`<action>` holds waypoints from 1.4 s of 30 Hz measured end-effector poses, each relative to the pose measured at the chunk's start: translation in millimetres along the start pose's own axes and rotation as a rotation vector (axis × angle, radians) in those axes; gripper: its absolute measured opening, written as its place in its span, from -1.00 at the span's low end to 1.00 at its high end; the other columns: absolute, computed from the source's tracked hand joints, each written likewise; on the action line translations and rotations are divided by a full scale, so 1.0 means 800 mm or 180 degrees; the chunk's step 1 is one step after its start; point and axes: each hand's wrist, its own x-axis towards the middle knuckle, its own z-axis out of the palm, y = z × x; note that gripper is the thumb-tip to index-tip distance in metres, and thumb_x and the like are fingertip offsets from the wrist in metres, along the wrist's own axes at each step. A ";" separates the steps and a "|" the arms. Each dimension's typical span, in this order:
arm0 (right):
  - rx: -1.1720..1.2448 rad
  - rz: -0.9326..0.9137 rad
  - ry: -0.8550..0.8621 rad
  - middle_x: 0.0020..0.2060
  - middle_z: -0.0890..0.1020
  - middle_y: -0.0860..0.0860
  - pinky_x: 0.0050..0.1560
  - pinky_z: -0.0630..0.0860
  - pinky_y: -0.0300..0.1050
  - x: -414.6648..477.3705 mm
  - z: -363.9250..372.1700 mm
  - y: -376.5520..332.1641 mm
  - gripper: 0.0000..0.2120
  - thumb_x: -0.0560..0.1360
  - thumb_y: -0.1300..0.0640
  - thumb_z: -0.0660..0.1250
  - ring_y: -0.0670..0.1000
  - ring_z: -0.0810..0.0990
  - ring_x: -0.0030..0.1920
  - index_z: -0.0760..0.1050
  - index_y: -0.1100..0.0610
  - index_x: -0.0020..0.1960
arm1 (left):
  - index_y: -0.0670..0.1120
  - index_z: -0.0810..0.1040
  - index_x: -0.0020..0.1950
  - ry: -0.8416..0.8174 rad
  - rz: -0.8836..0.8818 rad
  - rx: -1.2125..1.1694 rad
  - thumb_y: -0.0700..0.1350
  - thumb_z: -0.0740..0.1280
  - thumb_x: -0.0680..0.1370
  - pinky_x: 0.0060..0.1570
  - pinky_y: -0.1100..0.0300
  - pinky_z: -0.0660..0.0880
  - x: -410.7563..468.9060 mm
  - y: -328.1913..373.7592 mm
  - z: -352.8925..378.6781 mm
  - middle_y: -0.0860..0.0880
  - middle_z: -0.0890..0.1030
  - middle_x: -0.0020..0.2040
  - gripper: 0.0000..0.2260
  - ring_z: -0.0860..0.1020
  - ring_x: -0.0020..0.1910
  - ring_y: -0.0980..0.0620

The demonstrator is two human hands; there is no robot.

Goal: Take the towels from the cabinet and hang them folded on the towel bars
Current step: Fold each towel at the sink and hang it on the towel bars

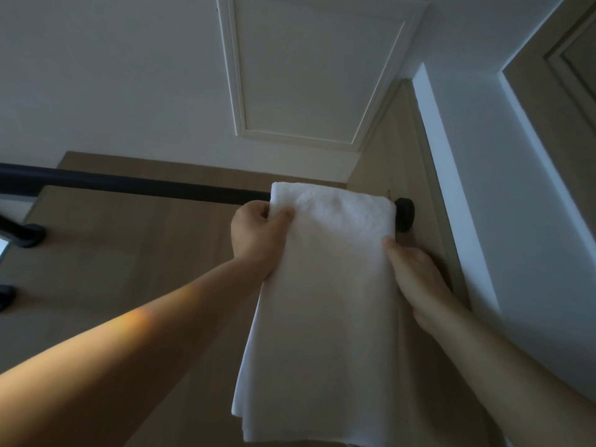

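white towel (325, 285) hangs lengthwise down over bar (145, 185)

White folded towel (325, 285), draped over black towel bar (145, 185) (near its right end), hanging down; bar horizontal

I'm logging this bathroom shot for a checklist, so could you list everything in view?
white folded terry towel: one, white, draped over the bar's right end.
black round towel bar: one, black, across the beige wall.
black round bar mount: one, black, right of the towel.
black wall fittings: two, black, far left edge.
beige wood-look wall panel: one, beige, behind the bar.
white moulded ceiling panel: one, white, overhead.
left hand: one, grips the towel's left edge near the top.
right hand: one, holds the towel's right edge, thumb in front.
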 end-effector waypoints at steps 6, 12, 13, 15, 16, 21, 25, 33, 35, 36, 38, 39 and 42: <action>0.0226 -0.0492 0.0549 -0.35 0.51 0.05 -0.37 0.33 -0.16 0.020 0.006 -0.019 -0.69 0.58 -0.04 0.28 -0.01 0.44 -0.37 0.47 0.16 -0.22 | -0.06 0.56 -0.04 0.0215 -0.0022 -0.0183 -0.02 0.48 0.44 -0.30 0.31 0.45 0.002 0.001 -0.002 0.06 0.62 -0.15 -0.81 0.58 -0.20 0.16; -0.0116 -0.0977 0.0948 -0.50 0.35 -0.02 -0.42 0.17 -0.15 0.041 0.004 -0.037 -0.58 0.57 0.02 0.31 -0.02 0.30 -0.46 0.28 0.12 -0.38 | 0.02 0.40 0.07 0.0369 0.0311 -0.0187 -0.01 0.51 0.42 -0.29 0.37 0.35 0.021 0.013 -0.003 0.14 0.50 -0.07 -0.64 0.49 -0.15 0.22; -0.0196 -0.0992 0.0987 -0.49 0.37 -0.01 -0.41 0.19 -0.15 0.047 0.004 -0.043 -0.60 0.57 0.00 0.31 0.00 0.33 -0.44 0.31 0.13 -0.37 | 0.01 0.39 0.07 0.0378 0.0400 -0.0103 -0.01 0.50 0.43 -0.29 0.35 0.35 0.027 0.016 -0.002 0.16 0.47 -0.09 -0.65 0.47 -0.16 0.23; -0.0454 -0.1005 0.1031 -0.43 0.44 0.02 -0.34 0.25 -0.14 0.059 0.004 -0.058 -0.65 0.57 -0.03 0.30 0.06 0.43 -0.35 0.42 0.17 -0.29 | 0.01 0.37 0.07 0.0414 0.0502 0.0124 0.00 0.48 0.45 -0.29 0.31 0.34 0.039 0.023 0.000 0.18 0.42 -0.13 -0.66 0.44 -0.19 0.22; -0.0578 -0.1011 0.1026 -0.38 0.49 0.04 -0.29 0.29 -0.14 0.065 0.005 -0.066 -0.67 0.57 -0.04 0.30 0.09 0.48 -0.29 0.46 0.18 -0.24 | 0.01 0.38 0.07 0.0433 0.0508 0.0291 0.02 0.46 0.46 -0.26 0.26 0.36 0.046 0.027 0.002 0.18 0.44 -0.13 -0.67 0.45 -0.18 0.18; -0.1416 -0.0968 0.1085 0.12 0.64 0.23 -0.03 0.42 -0.13 0.099 0.012 -0.095 -0.60 0.57 -0.03 0.31 0.21 0.59 0.15 0.58 0.30 0.17 | -0.05 0.42 0.17 0.0253 0.0396 0.1551 0.06 0.40 0.52 -0.08 0.11 0.37 0.085 0.045 0.018 -0.01 0.57 0.09 -0.67 0.53 0.09 -0.06; -0.2056 -0.0901 0.1351 0.22 0.60 0.19 0.09 0.49 -0.04 0.106 0.019 -0.098 -0.60 0.56 -0.04 0.34 0.21 0.56 0.23 0.55 0.23 0.25 | -0.09 0.42 0.22 -0.0151 0.0237 0.1972 0.06 0.37 0.54 0.10 0.04 0.43 0.106 0.046 0.023 -0.06 0.55 0.11 -0.65 0.50 0.05 -0.08; -0.2884 -0.1335 0.0970 0.17 0.59 0.21 -0.06 0.31 -0.07 0.103 0.015 -0.083 -0.57 0.69 -0.02 0.01 0.22 0.54 0.19 0.55 0.21 0.18 | -0.07 0.49 -0.09 -0.0100 0.0761 0.2937 0.20 -0.02 0.64 -0.06 0.05 0.20 0.101 0.022 0.018 -0.01 0.47 -0.24 -0.55 0.41 -0.20 -0.07; -0.2895 -0.1259 0.0719 0.19 0.57 0.23 0.00 0.35 -0.04 0.102 0.012 -0.084 -0.53 0.68 0.00 -0.05 0.23 0.53 0.19 0.54 0.23 0.20 | -0.04 0.53 -0.17 -0.0070 0.0862 0.3033 0.20 -0.07 0.64 -0.06 0.05 0.18 0.097 0.018 0.015 0.00 0.48 -0.30 -0.49 0.43 -0.23 -0.07; -0.2886 -0.1216 0.0585 0.20 0.56 0.24 0.03 0.36 -0.02 0.101 0.011 -0.085 -0.52 0.68 -0.01 -0.06 0.23 0.52 0.20 0.53 0.24 0.22 | -0.03 0.52 -0.21 -0.0070 0.0871 0.3084 0.21 -0.09 0.64 -0.07 0.05 0.17 0.095 0.018 0.013 0.00 0.49 -0.30 -0.48 0.43 -0.24 -0.07; -0.2774 -0.1141 0.0367 0.16 0.57 0.24 0.02 0.34 -0.02 0.097 0.009 -0.085 -0.50 0.67 -0.04 -0.07 0.22 0.52 0.17 0.52 0.24 0.20 | -0.03 0.49 -0.23 -0.0111 0.0872 0.3185 0.22 -0.09 0.63 -0.05 0.05 0.18 0.090 0.017 0.008 -0.04 0.54 -0.24 -0.48 0.44 -0.19 -0.09; -0.2690 -0.1113 0.0285 0.08 0.57 0.22 -0.02 0.33 -0.03 0.095 0.008 -0.084 -0.51 0.67 -0.06 -0.07 0.22 0.52 0.13 0.53 0.22 0.14 | -0.05 0.51 -0.18 -0.0133 0.0886 0.3195 0.24 -0.08 0.63 -0.02 0.03 0.20 0.088 0.017 0.006 -0.07 0.56 -0.17 -0.48 0.47 -0.13 -0.11; -0.2286 -0.1015 0.0101 0.01 0.53 0.20 -0.01 0.33 -0.03 0.085 0.005 -0.079 -0.63 0.67 -0.06 -0.01 0.22 0.50 0.18 0.46 0.16 0.07 | -0.12 0.51 0.03 -0.0063 0.1087 0.2785 0.24 0.08 0.61 0.14 0.01 0.29 0.073 0.015 -0.006 -0.13 0.58 0.03 -0.55 0.49 0.10 -0.16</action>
